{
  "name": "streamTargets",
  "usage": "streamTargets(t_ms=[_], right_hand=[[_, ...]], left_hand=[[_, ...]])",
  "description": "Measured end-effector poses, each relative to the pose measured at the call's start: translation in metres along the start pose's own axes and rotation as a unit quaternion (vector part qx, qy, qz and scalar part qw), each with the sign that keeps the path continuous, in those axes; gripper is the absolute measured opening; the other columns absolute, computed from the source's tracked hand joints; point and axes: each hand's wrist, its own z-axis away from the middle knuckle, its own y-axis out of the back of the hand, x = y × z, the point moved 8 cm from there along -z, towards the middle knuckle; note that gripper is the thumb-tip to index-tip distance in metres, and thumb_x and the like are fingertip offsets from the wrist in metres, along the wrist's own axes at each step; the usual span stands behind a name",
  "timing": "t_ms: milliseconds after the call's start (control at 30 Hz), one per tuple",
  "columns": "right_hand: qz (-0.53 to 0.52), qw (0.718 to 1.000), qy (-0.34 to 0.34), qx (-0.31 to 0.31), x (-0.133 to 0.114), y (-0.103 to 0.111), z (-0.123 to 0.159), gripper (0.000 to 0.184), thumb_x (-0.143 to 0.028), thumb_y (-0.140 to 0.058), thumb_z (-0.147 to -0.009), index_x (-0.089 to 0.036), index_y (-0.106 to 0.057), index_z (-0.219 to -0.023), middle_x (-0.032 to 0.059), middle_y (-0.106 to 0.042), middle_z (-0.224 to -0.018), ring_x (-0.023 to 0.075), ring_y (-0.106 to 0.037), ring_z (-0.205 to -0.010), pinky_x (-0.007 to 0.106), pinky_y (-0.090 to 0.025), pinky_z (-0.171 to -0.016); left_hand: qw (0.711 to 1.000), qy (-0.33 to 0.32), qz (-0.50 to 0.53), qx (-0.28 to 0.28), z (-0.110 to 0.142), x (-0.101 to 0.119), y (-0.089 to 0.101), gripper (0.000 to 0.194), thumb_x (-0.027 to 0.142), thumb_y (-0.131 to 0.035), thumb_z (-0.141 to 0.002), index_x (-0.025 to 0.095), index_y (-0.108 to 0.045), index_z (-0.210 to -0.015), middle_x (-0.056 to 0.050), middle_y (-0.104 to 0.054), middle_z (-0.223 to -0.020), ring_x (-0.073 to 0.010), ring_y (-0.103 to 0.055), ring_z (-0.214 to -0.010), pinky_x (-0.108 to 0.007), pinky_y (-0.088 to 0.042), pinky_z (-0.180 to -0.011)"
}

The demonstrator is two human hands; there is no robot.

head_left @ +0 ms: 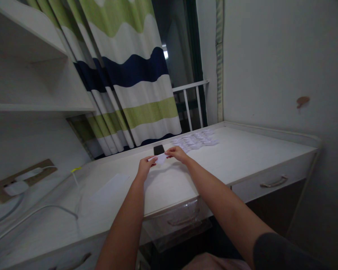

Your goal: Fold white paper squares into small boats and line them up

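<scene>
A small piece of folded white paper (pixel 161 158) is held above the desk between my two hands. My left hand (pixel 147 165) pinches its left end. My right hand (pixel 177 153) grips the right end with thumb and fingers. Just behind the paper lies a dark, flat rectangular object (pixel 159 150), perhaps a phone. Beyond my right hand, several folded white paper pieces (pixel 195 141) lie in rows near the back edge. To the left, a flat sheet of white paper (pixel 110 186) rests on the desk.
The white desk (pixel 242 150) has a raised back edge and drawers with metal handles (pixel 274 182). A clear plastic bag (pixel 183 221) hangs at the front. White cables (pixel 53 206) run from a plug strip (pixel 19 182) on the left. A striped curtain (pixel 135 71) hangs behind.
</scene>
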Motion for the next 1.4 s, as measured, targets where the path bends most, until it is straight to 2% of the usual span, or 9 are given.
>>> streamTargets(t_ms=[300,533,633,767,900,1033,1300,1400], right_hand=[[-0.012,1.0,-0.003,0.005,-0.001,-0.002,0.001,0.024,-0.035,-0.067,-0.057,-0.011,-0.061,-0.06,-0.0006,-0.056,-0.054,0.0077,-0.05,-0.052,0.023,-0.043,-0.056],[-0.001,0.999,-0.01,-0.03,0.0,-0.012,0.004,0.026,-0.032,-0.068,-0.055,-0.011,-0.064,-0.069,0.0011,-0.06,-0.062,0.0086,-0.051,-0.058,0.023,-0.041,-0.058],[0.014,0.999,-0.007,-0.034,0.0,-0.012,0.003,0.025,-0.033,-0.068,-0.054,-0.01,-0.064,-0.064,0.0006,-0.058,-0.058,0.0089,-0.049,-0.056,0.024,-0.04,-0.057],[0.033,0.999,0.016,-0.029,-0.003,-0.011,0.002,0.021,-0.031,-0.064,-0.057,-0.011,-0.062,-0.062,-0.0005,-0.056,-0.056,0.0086,-0.047,-0.055,0.023,-0.038,-0.056],[0.06,0.997,0.041,-0.025,-0.007,-0.011,0.002,0.018,-0.029,-0.059,-0.062,-0.012,-0.061,-0.064,-0.001,-0.054,-0.057,0.008,-0.045,-0.054,0.021,-0.036,-0.054],[0.065,0.996,0.055,-0.026,-0.007,-0.011,0.002,0.018,-0.029,-0.057,-0.064,-0.012,-0.06,-0.065,-0.0016,-0.052,-0.057,0.0076,-0.043,-0.054,0.021,-0.035,-0.054],[0.054,0.998,0.007,-0.022,-0.006,-0.013,0.006,0.019,-0.031,-0.058,-0.064,-0.013,-0.062,-0.068,0.0012,-0.058,-0.066,0.0097,-0.05,-0.062,0.021,-0.039,-0.055],[0.057,0.998,0.008,-0.028,-0.008,-0.015,0.008,0.02,-0.032,-0.06,-0.062,-0.013,-0.064,-0.068,0.0017,-0.059,-0.065,0.0102,-0.05,-0.062,0.021,-0.038,-0.055]], left_hand=[[1.0,-0.014,-0.022,-0.002,0.001,0.005,-0.003,0.037,0.034,-0.074,-0.045,0.012,-0.068,-0.074,-0.006,-0.066,-0.073,-0.0149,-0.058,-0.066,-0.027,-0.047,-0.062],[0.999,-0.025,-0.047,-0.001,0.003,0.006,-0.002,0.034,0.034,-0.072,-0.047,0.013,-0.068,-0.073,-0.006,-0.065,-0.071,-0.0158,-0.058,-0.066,-0.026,-0.046,-0.058],[0.998,-0.026,-0.053,-0.006,0.003,0.005,-0.003,0.035,0.035,-0.072,-0.046,0.013,-0.068,-0.073,-0.006,-0.065,-0.069,-0.0159,-0.057,-0.065,-0.026,-0.046,-0.058],[0.999,-0.012,-0.025,-0.026,0.003,0.002,-0.007,0.038,0.035,-0.073,-0.045,0.012,-0.067,-0.075,-0.006,-0.065,-0.072,-0.0152,-0.058,-0.066,-0.026,-0.047,-0.059],[0.998,0.011,0.032,-0.043,0.004,-0.002,-0.01,0.039,0.039,-0.07,-0.051,0.012,-0.066,-0.078,-0.008,-0.065,-0.079,-0.0153,-0.059,-0.069,-0.026,-0.048,-0.059],[0.998,0.015,0.034,-0.053,0.003,-0.005,-0.012,0.039,0.04,-0.07,-0.053,0.011,-0.066,-0.078,-0.01,-0.066,-0.08,-0.0164,-0.06,-0.072,-0.027,-0.049,-0.062],[0.999,-0.006,0.012,-0.051,0.0,-0.002,-0.011,0.041,0.043,-0.071,-0.049,0.011,-0.067,-0.075,-0.008,-0.066,-0.077,-0.0176,-0.059,-0.072,-0.029,-0.049,-0.064],[0.999,-0.008,0.007,-0.05,0.001,-0.001,-0.012,0.041,0.042,-0.072,-0.048,0.011,-0.068,-0.074,-0.008,-0.066,-0.076,-0.0169,-0.059,-0.07,-0.03,-0.049,-0.063]])
